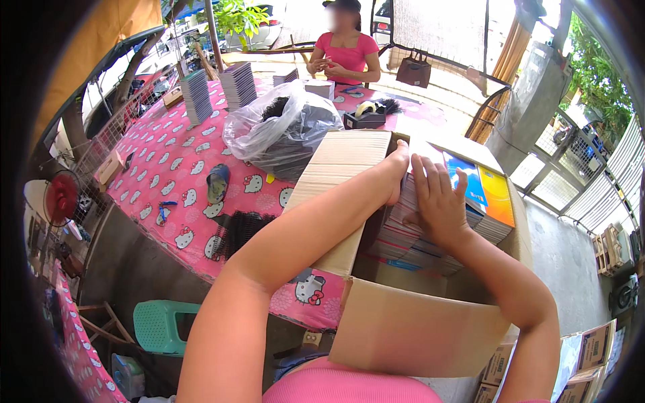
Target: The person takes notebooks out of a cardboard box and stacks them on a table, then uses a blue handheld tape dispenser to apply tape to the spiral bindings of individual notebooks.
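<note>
An open cardboard box (420, 329) sits at the table's right end, directly before me. Stacks of notebooks fill its far part, with a blue cover (463, 178) and a yellow cover (496, 195) on top at the right. My right hand (440, 201) lies on the stacked notebooks, fingers stretched and apart, gripping nothing. Over the box's left flap (341, 164) reaches my left arm. My left hand (398, 171) is edge-on at the inner left side, beside the notebooks. Most of its fingers are hidden, so its grip does not show.
A pink patterned tablecloth (191, 225) covers the table. Left of the box are a clear plastic bag (289, 134) with black contents, bristly black strips (245, 232) and a tape dispenser (366, 114). Notebook stacks (196, 97) stand farther back. Across the table stands a person (346, 54). A green stool (161, 326) is lower left.
</note>
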The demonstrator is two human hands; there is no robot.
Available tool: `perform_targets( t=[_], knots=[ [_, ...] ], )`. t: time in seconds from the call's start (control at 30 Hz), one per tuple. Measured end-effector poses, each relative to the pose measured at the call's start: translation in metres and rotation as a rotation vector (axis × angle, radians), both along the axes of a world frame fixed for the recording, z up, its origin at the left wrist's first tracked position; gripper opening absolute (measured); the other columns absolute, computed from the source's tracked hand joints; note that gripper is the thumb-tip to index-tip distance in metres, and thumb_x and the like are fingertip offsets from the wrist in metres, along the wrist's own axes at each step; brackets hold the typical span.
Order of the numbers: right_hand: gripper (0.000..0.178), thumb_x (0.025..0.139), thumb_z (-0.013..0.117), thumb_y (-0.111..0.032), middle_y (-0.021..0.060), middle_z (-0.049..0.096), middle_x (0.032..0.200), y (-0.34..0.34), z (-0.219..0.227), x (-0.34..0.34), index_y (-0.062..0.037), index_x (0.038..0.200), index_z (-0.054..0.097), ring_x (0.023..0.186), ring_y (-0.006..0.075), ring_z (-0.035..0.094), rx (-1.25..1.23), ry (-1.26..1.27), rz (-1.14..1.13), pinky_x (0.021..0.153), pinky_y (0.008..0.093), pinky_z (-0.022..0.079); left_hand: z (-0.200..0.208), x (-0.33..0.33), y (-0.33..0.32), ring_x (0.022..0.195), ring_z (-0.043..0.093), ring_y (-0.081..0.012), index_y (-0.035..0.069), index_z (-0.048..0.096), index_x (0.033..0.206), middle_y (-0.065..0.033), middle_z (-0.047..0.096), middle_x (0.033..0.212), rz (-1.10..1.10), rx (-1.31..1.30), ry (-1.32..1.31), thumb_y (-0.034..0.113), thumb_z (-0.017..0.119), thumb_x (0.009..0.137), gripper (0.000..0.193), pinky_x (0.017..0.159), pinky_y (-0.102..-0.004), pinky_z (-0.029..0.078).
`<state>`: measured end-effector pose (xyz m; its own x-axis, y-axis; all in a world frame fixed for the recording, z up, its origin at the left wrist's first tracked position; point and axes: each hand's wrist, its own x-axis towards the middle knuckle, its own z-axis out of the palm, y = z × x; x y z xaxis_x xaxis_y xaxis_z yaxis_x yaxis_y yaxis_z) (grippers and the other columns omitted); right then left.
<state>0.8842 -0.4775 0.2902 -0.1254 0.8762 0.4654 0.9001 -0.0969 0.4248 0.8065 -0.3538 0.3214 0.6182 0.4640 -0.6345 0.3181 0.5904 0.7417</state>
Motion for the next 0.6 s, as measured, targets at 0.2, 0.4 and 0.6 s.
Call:
perform_targets(
  t=[0.2,0.4,0.6],
  knots=[
    [0.102,0.061,0.076,-0.041,0.0101,0.038,0.142,0.007,-0.026,0.001,-0.0047,0.144,0.030,0.123,0.0245,0.042,0.128,-0.139,-0.018,0.101,0.0529,0.029,-0.015,0.000,0.015,0.141,0.020,-0.0346,0.018,0.027,0.147,-0.0138,0.021,0.154,-0.037,-0.125,-0.029,0.076,0.012,0.085,0.086,0.107,-0.0639,0.013],
    [0.107,0.055,0.076,-0.043,0.0130,0.036,0.144,0.005,-0.045,0.005,0.0004,0.141,0.031,0.130,0.0247,0.037,0.132,-0.168,-0.010,0.106,0.0548,0.019,-0.005,0.005,0.005,0.140,0.021,-0.0352,0.018,0.029,0.146,-0.0142,0.023,0.153,-0.008,-0.058,0.062,0.076,0.012,0.085,0.086,0.107,-0.0644,0.014],
    [0.093,0.061,0.067,-0.025,0.0148,0.030,0.148,0.003,-0.036,-0.001,0.0020,0.141,0.030,0.135,0.0281,0.032,0.071,-0.056,0.042,0.109,0.0577,0.011,-0.002,0.004,0.004,0.140,0.021,-0.0358,0.017,0.031,0.145,-0.0145,0.025,0.152,0.012,-0.033,0.131,0.076,0.011,0.085,0.086,0.106,-0.0650,0.014]
  ],
)
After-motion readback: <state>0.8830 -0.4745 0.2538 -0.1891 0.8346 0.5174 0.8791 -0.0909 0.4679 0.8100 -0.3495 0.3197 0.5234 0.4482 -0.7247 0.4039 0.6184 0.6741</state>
